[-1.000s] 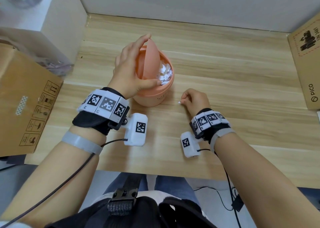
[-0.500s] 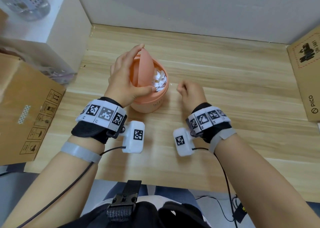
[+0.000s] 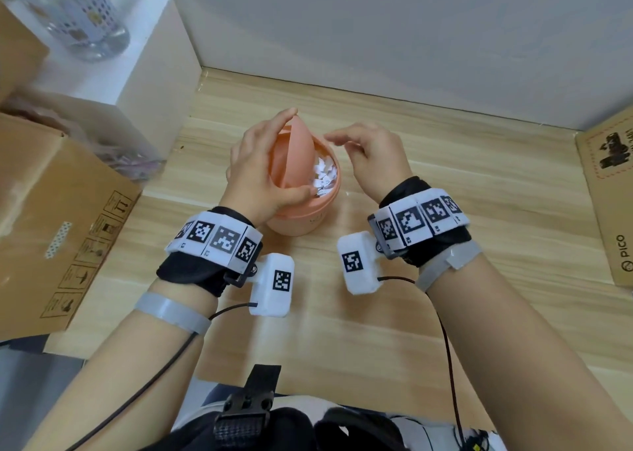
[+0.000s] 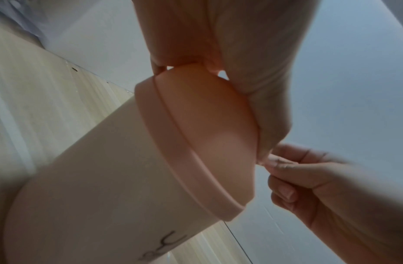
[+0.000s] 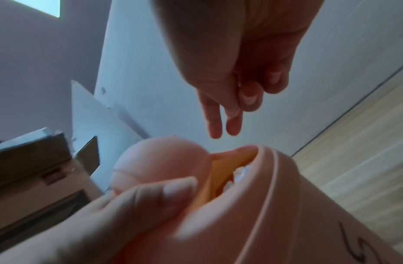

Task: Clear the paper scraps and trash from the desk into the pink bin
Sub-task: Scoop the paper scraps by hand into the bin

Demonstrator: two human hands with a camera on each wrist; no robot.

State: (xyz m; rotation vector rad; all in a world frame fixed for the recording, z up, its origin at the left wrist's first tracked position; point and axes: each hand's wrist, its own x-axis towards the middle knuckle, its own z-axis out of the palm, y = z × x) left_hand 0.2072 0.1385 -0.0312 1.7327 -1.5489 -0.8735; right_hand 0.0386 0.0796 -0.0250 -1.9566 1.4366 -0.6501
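Note:
A pink bin [image 3: 298, 221] stands on the wooden desk [image 3: 462, 262], and white paper scraps [image 3: 323, 176] fill its opening. My left hand [image 3: 257, 176] grips the swing lid [image 3: 298, 149] and holds it tipped up, thumb on the near rim. My right hand [image 3: 363, 152] hovers just above the opening, apart from the bin. In the right wrist view its two front fingers [image 5: 215, 125] point straight at the bin [image 5: 286, 205] and no scrap shows between them. The left wrist view shows the lid [image 4: 207, 116] from below.
A cardboard box [image 3: 51, 228] lies along the desk's left edge. Behind it a white box [image 3: 137, 74] carries a glass jar [image 3: 85, 16]. Another cardboard box [image 3: 609, 194] sits at the right edge. A tiny white speck [image 3: 346, 194] lies beside the bin.
My right hand rose from the desk, where it pinched a small scrap, to above the bin opening, and its fingers have straightened. My left hand still holds the lid up.

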